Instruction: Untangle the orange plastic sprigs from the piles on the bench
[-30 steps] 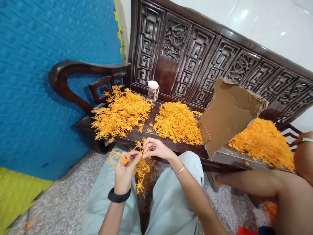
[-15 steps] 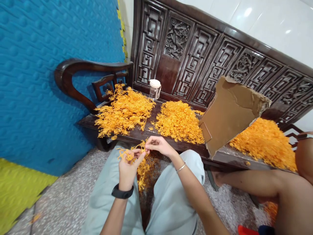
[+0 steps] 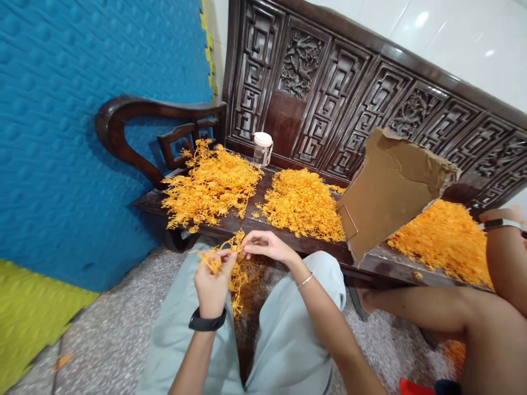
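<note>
My left hand (image 3: 214,280), with a black band on its wrist, is closed on a bunch of orange branching plastic pieces (image 3: 237,293) that dangles between my knees. Thumb and fingers of my right hand (image 3: 267,245) are pinched at the bunch's edge, just right of the left fingertips; what exactly they grip is too small to make out. Ahead of my hands, a heap of long branching orange pieces (image 3: 214,184) lies on the dark wooden bench (image 3: 230,226). Beside it is a denser pile of small orange pieces (image 3: 302,206).
A lidded clear cup (image 3: 262,149) stands against the carved backrest (image 3: 300,118). A cardboard sheet (image 3: 391,186) leans upright, between the middle pile and another orange pile (image 3: 444,241). Another person's arm (image 3: 505,258) and bent leg (image 3: 432,307) are at the right. Blue foam mats (image 3: 61,164) lie left.
My hands have drawn slightly apart at the fingertips, the left one shifting a little left. The other person's arm has reached farther into view over the right pile.
</note>
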`<state>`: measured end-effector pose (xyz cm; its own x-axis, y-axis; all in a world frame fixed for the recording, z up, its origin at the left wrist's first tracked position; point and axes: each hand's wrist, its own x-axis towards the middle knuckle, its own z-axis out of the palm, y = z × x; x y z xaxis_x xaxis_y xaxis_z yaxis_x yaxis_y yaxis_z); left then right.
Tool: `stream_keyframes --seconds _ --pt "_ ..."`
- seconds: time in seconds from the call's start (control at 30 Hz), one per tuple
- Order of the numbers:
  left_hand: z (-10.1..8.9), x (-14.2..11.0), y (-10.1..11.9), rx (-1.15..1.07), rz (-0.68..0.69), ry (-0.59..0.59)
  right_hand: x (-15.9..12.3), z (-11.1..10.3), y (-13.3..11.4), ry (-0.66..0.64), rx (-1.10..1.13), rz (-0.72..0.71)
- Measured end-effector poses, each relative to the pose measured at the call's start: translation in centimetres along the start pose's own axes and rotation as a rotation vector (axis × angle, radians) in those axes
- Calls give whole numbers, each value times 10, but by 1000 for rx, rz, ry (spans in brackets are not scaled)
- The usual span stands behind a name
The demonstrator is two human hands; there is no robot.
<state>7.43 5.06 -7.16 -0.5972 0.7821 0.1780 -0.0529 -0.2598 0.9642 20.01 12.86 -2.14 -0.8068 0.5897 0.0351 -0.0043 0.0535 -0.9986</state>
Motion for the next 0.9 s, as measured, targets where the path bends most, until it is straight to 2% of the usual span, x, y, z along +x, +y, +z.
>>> stream_keyframes --seconds 0.2,0.33,0.43,0.63,0.8,0.9 --pt "0 -1 1 120 86 -4 3 4 2 22 -71 27" --pt "0 -2 7 228 144 -59 4 4 3 34 -122 37" --pt "-3 -1 7 236 134 -98 3 4 3 58 -191 24" --pt "-4 1 -2 285 144 -120 1 8 3 141 -455 -37" --pt "-4 0 -3 459 194 -131 1 12 4 79 -653 -93" --pt "-5 -1 -3 518 223 -174 1 12 4 79 -813 -48"
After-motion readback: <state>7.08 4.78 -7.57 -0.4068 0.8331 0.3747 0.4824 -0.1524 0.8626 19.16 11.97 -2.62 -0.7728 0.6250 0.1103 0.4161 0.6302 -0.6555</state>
